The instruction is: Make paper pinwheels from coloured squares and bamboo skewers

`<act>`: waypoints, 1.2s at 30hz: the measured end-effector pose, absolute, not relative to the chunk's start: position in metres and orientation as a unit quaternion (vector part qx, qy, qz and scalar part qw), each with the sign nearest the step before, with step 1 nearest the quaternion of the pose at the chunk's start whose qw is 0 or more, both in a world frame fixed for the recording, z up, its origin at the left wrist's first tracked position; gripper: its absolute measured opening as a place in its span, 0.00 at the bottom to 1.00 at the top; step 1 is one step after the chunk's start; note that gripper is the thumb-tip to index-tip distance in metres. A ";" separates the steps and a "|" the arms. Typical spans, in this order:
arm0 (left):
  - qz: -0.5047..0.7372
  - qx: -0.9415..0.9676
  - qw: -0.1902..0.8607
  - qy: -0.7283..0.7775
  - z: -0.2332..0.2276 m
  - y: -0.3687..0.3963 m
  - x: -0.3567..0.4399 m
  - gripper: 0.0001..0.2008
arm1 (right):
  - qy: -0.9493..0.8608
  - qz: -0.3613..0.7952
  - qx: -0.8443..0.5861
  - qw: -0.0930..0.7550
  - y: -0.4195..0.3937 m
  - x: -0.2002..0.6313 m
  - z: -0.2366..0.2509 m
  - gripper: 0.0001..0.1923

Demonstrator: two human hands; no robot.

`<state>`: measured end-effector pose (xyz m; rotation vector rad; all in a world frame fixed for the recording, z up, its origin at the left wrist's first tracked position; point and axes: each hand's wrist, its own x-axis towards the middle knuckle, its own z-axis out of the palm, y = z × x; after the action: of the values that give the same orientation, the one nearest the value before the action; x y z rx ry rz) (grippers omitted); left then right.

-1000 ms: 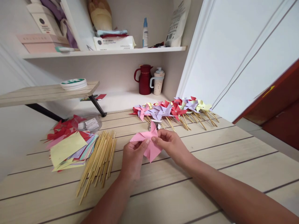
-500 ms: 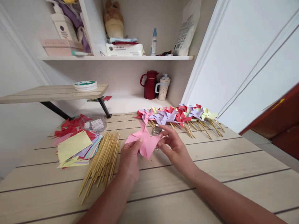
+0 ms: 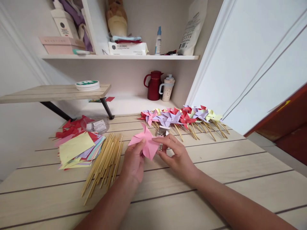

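Note:
A pink paper pinwheel (image 3: 147, 147), folded into pointed blades and without a stick, is held just above the tabletop. My left hand (image 3: 134, 159) is closed on it, with the thumb pressed near its centre. At the right blade, my right hand (image 3: 176, 153) has its index fingertip on the paper and its thumb at the blade's lower edge. Just behind the right fingers lies a small shiny silver item (image 3: 163, 131), partly covered by the hand; its kind is unclear.
Thin wooden sticks (image 3: 105, 163) lie left of my hands, beside stacked coloured paper (image 3: 76, 147). Finished pinwheels (image 3: 172, 118) on sticks line the back right. A small raised stand (image 3: 55, 92) is at the left; a red jug (image 3: 154, 86) and a cup (image 3: 168, 89) stand behind.
My right index finger has moved left from the blade's tip onto the paper. The silver item shows more clearly behind. My left hand keeps its hold.

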<state>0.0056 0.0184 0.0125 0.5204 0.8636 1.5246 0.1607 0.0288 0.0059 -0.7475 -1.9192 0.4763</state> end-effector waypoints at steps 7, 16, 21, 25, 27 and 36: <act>0.632 0.252 0.637 0.361 0.015 0.016 0.007 0.13 | -0.795 0.189 -0.291 0.498 0.024 0.159 0.008 0.18; 0.622 0.295 0.619 0.379 0.009 0.012 0.014 0.11 | -0.746 0.227 -0.343 0.524 0.023 0.162 0.013 0.04; 0.616 0.318 0.592 0.410 0.007 0.009 0.017 0.12 | -0.705 0.242 -0.387 0.542 0.028 0.163 0.014 0.03; 0.625 0.326 0.577 0.413 0.007 0.010 0.017 0.14 | -0.678 0.257 -0.403 0.558 0.032 0.164 0.012 0.04; 0.630 0.324 0.575 0.410 0.006 0.011 0.017 0.15 | -0.666 0.275 -0.413 0.557 0.034 0.165 0.011 0.06; 0.630 0.324 0.566 0.422 0.009 0.009 0.018 0.13 | -0.683 0.279 -0.406 0.540 0.031 0.162 0.013 0.08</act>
<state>0.0177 0.0093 0.0089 0.7615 0.9930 1.4806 0.1625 0.0313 0.0127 -0.9648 -1.6232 0.6630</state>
